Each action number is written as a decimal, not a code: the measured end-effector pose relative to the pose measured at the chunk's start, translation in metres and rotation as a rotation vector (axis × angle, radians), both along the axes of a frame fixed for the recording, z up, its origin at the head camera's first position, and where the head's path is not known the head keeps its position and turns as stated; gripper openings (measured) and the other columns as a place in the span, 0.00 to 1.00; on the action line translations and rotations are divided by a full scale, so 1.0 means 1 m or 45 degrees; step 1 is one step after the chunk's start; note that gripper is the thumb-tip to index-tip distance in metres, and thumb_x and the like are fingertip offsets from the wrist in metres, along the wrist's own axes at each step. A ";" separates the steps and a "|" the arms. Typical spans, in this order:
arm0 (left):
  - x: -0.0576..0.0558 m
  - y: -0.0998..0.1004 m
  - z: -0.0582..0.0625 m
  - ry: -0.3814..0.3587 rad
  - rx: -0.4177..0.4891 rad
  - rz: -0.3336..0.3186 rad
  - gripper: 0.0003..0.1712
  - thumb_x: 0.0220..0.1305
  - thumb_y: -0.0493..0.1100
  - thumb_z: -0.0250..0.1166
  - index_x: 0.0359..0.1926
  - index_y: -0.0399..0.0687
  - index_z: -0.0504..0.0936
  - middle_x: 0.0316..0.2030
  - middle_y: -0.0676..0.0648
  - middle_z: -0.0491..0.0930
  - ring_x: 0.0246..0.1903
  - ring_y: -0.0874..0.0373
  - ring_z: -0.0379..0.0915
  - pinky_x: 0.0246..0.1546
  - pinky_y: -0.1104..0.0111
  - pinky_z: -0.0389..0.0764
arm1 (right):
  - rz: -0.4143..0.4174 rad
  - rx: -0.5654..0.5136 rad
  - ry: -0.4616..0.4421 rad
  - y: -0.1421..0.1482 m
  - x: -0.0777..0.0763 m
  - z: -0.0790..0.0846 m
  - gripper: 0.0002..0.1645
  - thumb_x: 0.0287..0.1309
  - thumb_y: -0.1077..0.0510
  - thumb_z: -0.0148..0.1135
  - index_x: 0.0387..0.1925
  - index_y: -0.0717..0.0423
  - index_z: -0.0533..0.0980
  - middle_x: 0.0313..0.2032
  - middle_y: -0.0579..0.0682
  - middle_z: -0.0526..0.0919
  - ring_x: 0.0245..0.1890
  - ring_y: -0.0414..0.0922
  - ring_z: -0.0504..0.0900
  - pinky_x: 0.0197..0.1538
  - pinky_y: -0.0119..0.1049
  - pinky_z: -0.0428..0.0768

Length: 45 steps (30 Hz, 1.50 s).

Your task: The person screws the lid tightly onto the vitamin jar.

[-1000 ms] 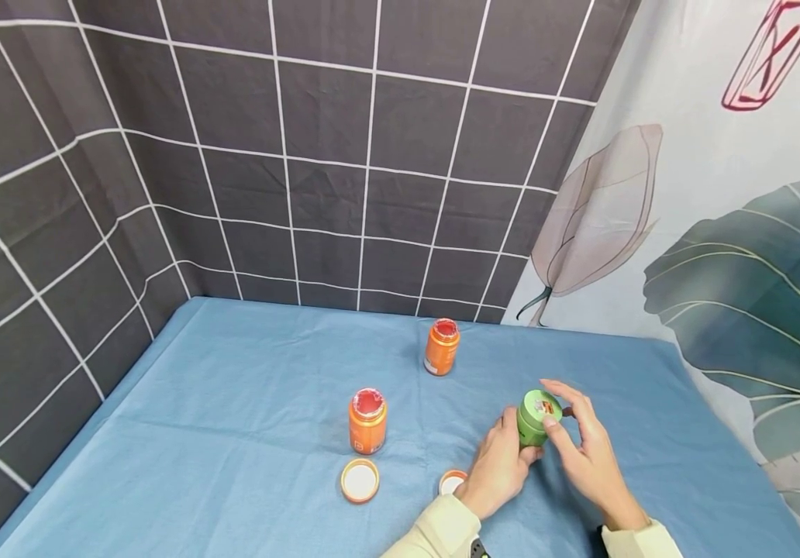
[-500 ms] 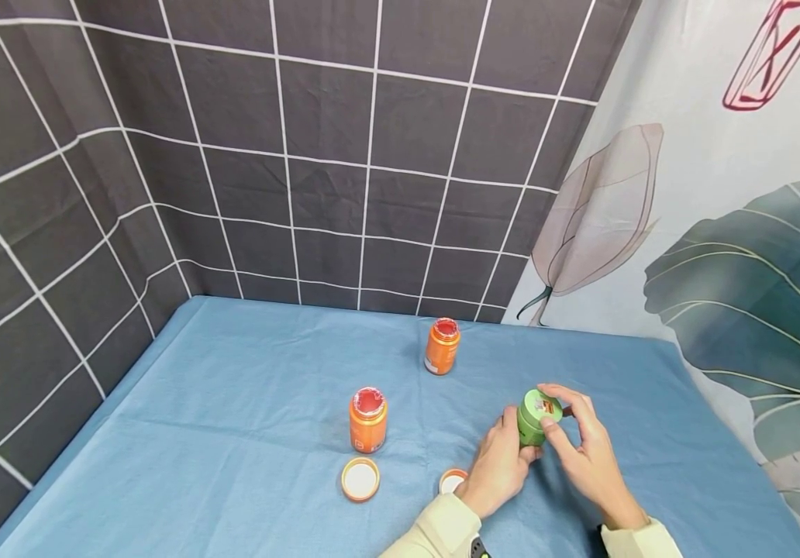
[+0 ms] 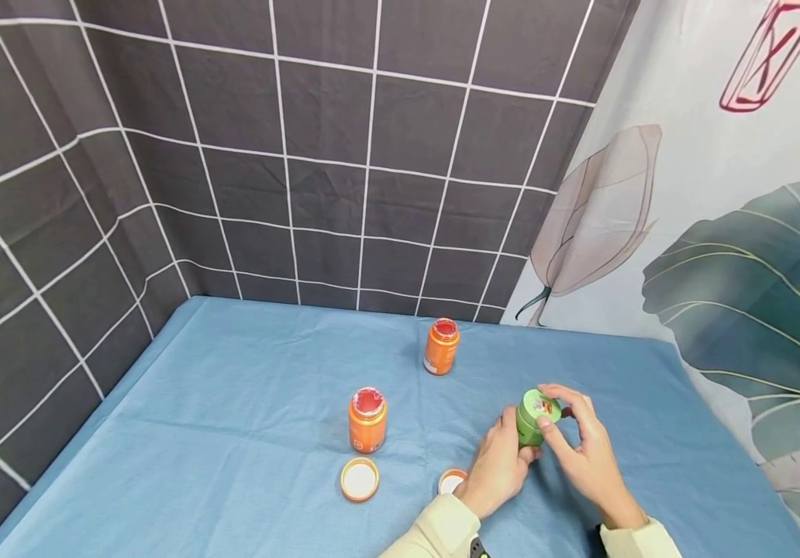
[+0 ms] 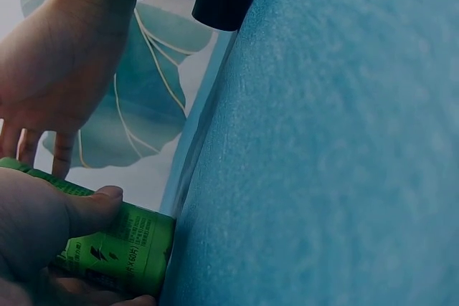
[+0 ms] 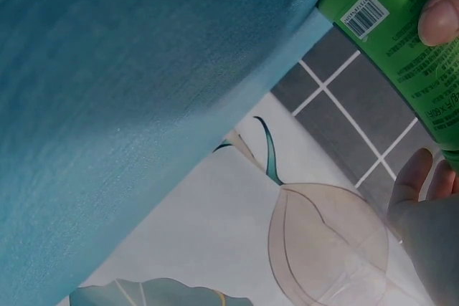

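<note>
My left hand (image 3: 496, 469) grips the body of a green pill bottle (image 3: 529, 432), which stands upright at the right side of the table; the thumb lies across its printed label in the left wrist view. At the top, my right hand (image 3: 591, 457) pinches the round green lid (image 3: 538, 404) between thumb and fingers. The lid sits on the bottle. In the right wrist view the green bottle (image 5: 412, 59) shows a barcode, with its base against the blue cloth. Part of the right hand's fingers is hidden behind the lid.
Two orange bottles stand without lids, one nearer (image 3: 368, 430) and one farther back (image 3: 441, 350). An orange-rimmed cap (image 3: 360, 480) lies inside up in front of the nearer one. Another cap (image 3: 450, 483) is partly covered by my left wrist. Blue cloth (image 3: 232, 434) covers the table.
</note>
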<state>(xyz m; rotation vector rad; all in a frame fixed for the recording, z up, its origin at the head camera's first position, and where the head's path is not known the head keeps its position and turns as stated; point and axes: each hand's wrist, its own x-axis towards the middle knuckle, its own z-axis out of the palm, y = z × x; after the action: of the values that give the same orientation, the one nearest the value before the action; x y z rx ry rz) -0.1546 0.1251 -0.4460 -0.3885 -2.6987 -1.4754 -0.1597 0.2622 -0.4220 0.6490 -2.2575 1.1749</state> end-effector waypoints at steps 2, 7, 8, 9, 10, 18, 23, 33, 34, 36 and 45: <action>0.000 0.000 0.000 -0.001 0.000 0.003 0.24 0.55 0.45 0.66 0.51 0.53 0.66 0.36 0.56 0.72 0.34 0.65 0.71 0.34 0.71 0.73 | -0.011 0.004 -0.020 0.000 0.000 0.000 0.27 0.49 0.71 0.60 0.54 0.60 0.71 0.53 0.53 0.73 0.52 0.39 0.66 0.46 0.27 0.62; -0.001 0.000 -0.001 -0.015 0.006 -0.005 0.25 0.55 0.45 0.66 0.52 0.53 0.66 0.37 0.56 0.72 0.35 0.65 0.71 0.35 0.70 0.73 | -0.030 0.007 -0.052 0.001 0.000 -0.001 0.27 0.50 0.71 0.60 0.54 0.58 0.70 0.53 0.52 0.73 0.53 0.39 0.65 0.47 0.26 0.62; -0.001 0.000 -0.001 -0.020 0.008 -0.007 0.25 0.55 0.45 0.66 0.52 0.53 0.66 0.37 0.56 0.72 0.35 0.65 0.71 0.35 0.70 0.73 | -0.031 0.004 -0.057 0.001 0.001 -0.001 0.27 0.50 0.71 0.60 0.55 0.58 0.70 0.53 0.52 0.73 0.54 0.39 0.65 0.47 0.25 0.62; -0.001 0.000 -0.001 -0.020 0.009 -0.007 0.25 0.55 0.45 0.66 0.52 0.53 0.66 0.37 0.55 0.72 0.35 0.65 0.71 0.35 0.70 0.73 | -0.031 -0.001 -0.067 0.001 0.001 -0.001 0.27 0.51 0.70 0.60 0.55 0.58 0.70 0.54 0.52 0.73 0.54 0.39 0.65 0.47 0.25 0.62; 0.000 0.001 -0.001 -0.021 0.010 -0.004 0.25 0.55 0.45 0.66 0.52 0.53 0.66 0.37 0.55 0.72 0.35 0.65 0.71 0.35 0.70 0.73 | -0.024 -0.001 -0.060 0.002 0.000 -0.001 0.27 0.51 0.71 0.59 0.55 0.59 0.69 0.54 0.53 0.73 0.54 0.39 0.65 0.47 0.25 0.62; 0.001 -0.001 -0.002 -0.013 0.015 0.014 0.25 0.54 0.44 0.67 0.51 0.51 0.66 0.37 0.54 0.73 0.35 0.64 0.71 0.35 0.70 0.73 | 0.076 -0.012 -0.036 -0.002 0.002 0.002 0.25 0.56 0.73 0.49 0.57 0.60 0.67 0.57 0.59 0.70 0.55 0.42 0.65 0.49 0.26 0.62; 0.001 0.000 -0.001 -0.034 0.010 0.016 0.26 0.54 0.45 0.67 0.52 0.52 0.66 0.38 0.54 0.73 0.35 0.64 0.71 0.35 0.70 0.73 | 0.077 -0.031 -0.031 -0.002 0.004 0.002 0.28 0.53 0.76 0.51 0.57 0.64 0.65 0.55 0.60 0.72 0.56 0.43 0.67 0.50 0.26 0.63; 0.000 0.001 0.001 -0.053 0.020 0.008 0.27 0.54 0.45 0.67 0.52 0.52 0.66 0.37 0.55 0.72 0.34 0.65 0.71 0.34 0.70 0.73 | 0.051 -0.074 -0.063 -0.017 0.017 0.028 0.25 0.48 0.79 0.53 0.52 0.74 0.64 0.49 0.67 0.73 0.52 0.42 0.70 0.47 0.27 0.66; 0.000 0.001 0.001 -0.051 0.019 0.009 0.26 0.54 0.45 0.67 0.52 0.52 0.66 0.37 0.55 0.72 0.34 0.65 0.71 0.34 0.70 0.73 | 0.047 -0.071 -0.065 -0.018 0.018 0.029 0.25 0.48 0.80 0.53 0.51 0.74 0.64 0.49 0.67 0.73 0.52 0.42 0.70 0.47 0.27 0.66; 0.000 0.001 0.001 -0.040 0.012 0.014 0.26 0.54 0.45 0.67 0.52 0.52 0.66 0.37 0.54 0.72 0.34 0.64 0.71 0.35 0.70 0.73 | 0.040 -0.066 -0.071 -0.019 0.019 0.031 0.25 0.48 0.80 0.54 0.51 0.75 0.64 0.49 0.67 0.73 0.51 0.42 0.70 0.46 0.27 0.66; 0.001 0.002 -0.001 0.006 0.002 0.023 0.25 0.53 0.43 0.67 0.50 0.51 0.66 0.35 0.54 0.72 0.33 0.64 0.71 0.34 0.70 0.73 | 0.009 -0.066 -0.106 -0.013 0.015 0.022 0.25 0.49 0.77 0.56 0.51 0.71 0.65 0.50 0.63 0.73 0.53 0.39 0.70 0.47 0.27 0.65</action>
<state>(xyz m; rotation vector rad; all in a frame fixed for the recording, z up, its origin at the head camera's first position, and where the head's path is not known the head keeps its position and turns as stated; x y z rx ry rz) -0.1539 0.1272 -0.4466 -0.3661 -2.6899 -1.4698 -0.1451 0.2488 -0.3996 0.5990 -2.2867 1.2814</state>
